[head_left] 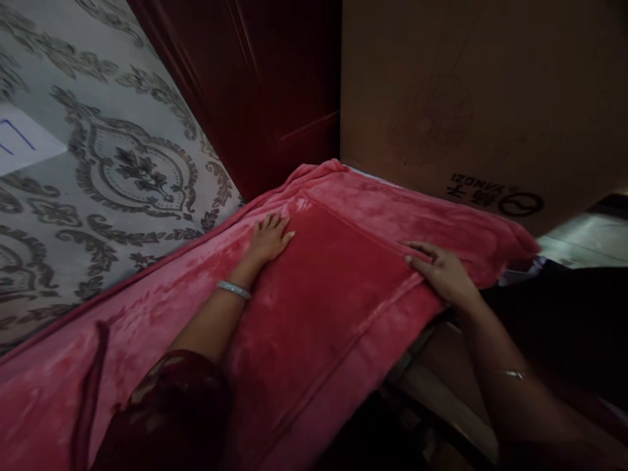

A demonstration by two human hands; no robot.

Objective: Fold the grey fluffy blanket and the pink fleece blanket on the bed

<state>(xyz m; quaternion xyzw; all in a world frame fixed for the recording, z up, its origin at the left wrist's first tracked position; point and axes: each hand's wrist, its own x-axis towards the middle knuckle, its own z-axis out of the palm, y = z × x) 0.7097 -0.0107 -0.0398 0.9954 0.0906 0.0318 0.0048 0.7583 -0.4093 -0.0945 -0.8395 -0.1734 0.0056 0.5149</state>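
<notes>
A pink-red plush blanket covers the surface in front of me. On top of it lies a darker red, smooth plush section, bordered by raised seams or folds. My left hand rests flat on the plush at the left edge of this section, fingers spread. At the section's right corner is my right hand, thumb and fingers apart, touching the fabric by the seam. I see no grip on the cloth in either hand. A wide silver bangle circles my left wrist, and a thin bracelet my right.
Patterned wallpaper borders the blanket on the left, with a white paper on it. Behind stand a dark red panel and a large cardboard box with upside-down lettering. Dark, unclear items lie below the blanket's right edge.
</notes>
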